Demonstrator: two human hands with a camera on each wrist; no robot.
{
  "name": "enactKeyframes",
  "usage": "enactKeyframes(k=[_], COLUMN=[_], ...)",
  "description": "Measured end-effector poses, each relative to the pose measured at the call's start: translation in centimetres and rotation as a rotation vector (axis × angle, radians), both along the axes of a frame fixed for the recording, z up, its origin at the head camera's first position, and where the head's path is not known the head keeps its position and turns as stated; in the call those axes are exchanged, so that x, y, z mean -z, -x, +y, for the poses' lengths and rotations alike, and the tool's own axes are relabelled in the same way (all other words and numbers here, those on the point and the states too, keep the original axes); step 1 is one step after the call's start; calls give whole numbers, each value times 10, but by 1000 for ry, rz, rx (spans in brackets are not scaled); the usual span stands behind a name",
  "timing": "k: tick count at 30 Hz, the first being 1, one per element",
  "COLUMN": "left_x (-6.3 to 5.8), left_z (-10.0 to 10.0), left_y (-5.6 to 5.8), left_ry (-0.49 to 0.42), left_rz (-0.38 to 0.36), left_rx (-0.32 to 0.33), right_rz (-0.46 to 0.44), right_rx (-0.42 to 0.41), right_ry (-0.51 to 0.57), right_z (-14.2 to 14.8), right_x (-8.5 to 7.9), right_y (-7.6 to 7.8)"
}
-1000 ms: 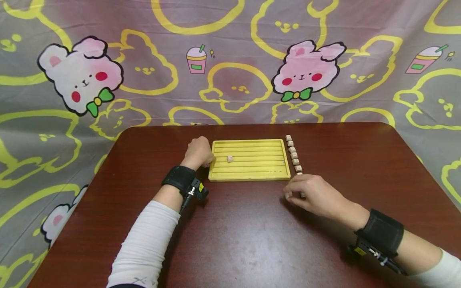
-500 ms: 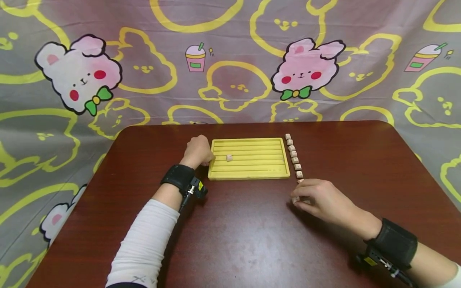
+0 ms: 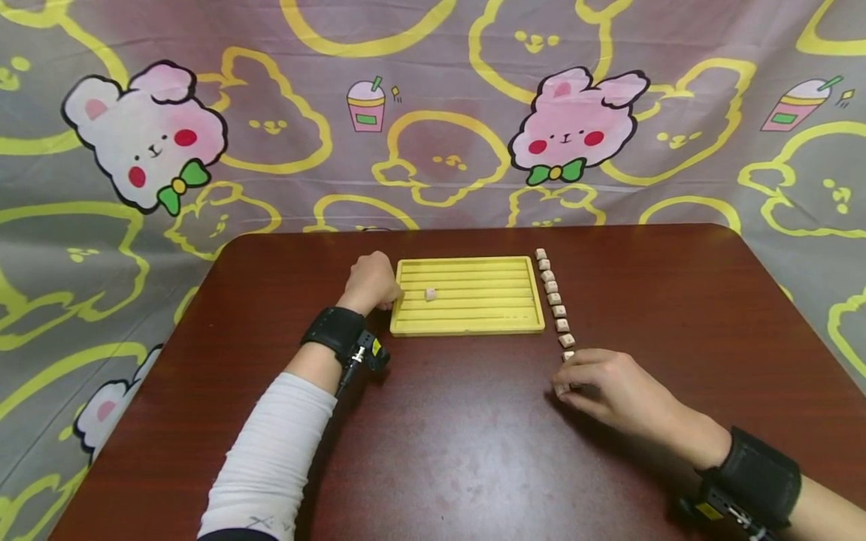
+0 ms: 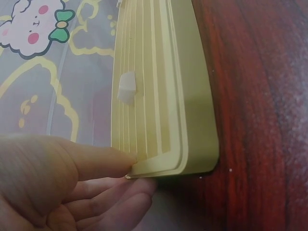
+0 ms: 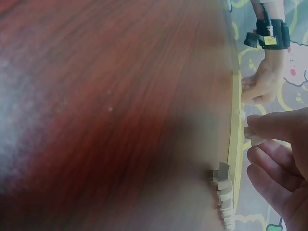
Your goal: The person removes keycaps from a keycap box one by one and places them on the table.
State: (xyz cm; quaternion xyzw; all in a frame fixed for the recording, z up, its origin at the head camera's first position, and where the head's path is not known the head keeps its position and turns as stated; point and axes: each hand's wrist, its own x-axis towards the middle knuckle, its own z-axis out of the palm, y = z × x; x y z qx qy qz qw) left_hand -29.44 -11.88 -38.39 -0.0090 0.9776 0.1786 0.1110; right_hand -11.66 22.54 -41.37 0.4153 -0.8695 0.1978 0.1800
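Note:
My left hand (image 3: 370,284) pinches the left end of a yellow ridged tray (image 3: 467,331), its thumb (image 4: 108,162) on the rim and its other fingers at the outer side. One pale keycap (image 3: 430,294) sits among the ridges in the tray's left half. Between thumb and fingertips my right hand (image 3: 612,387) pinches another pale keycap (image 5: 253,137), low over the table at the near end of a row. That row of keycaps (image 3: 558,310) runs along the tray's right side toward me; the hand partly covers its near end.
The dark red-brown table (image 3: 433,451) lies beneath everything. Behind it hangs a patterned cloth (image 3: 446,150) close to the far edge. A black wrist strap with a small camera (image 3: 338,336) sits on the left wrist, another strap (image 3: 758,477) on the right.
My right hand has moved toward me and slightly right with the pinched keycap, uncovering more of the row. The left hand stays on the tray, which keeps its place.

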Motion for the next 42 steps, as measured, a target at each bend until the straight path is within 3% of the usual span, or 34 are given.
enactKeyframes(k=[10,25,42], left_x=[-1,-1,-1], left_z=[1,3,2], left_y=[-1,0,-1], left_ry=[-4,0,12], left_rz=[9,1,2], left_rx=[0,-16,-12], right_rz=[7,7,-54], right_rx=[-17,40,62], right_ry=[15,37,87], right_z=[4,15,20], right_x=[1,1,13], right_y=[-6,-17,-22])
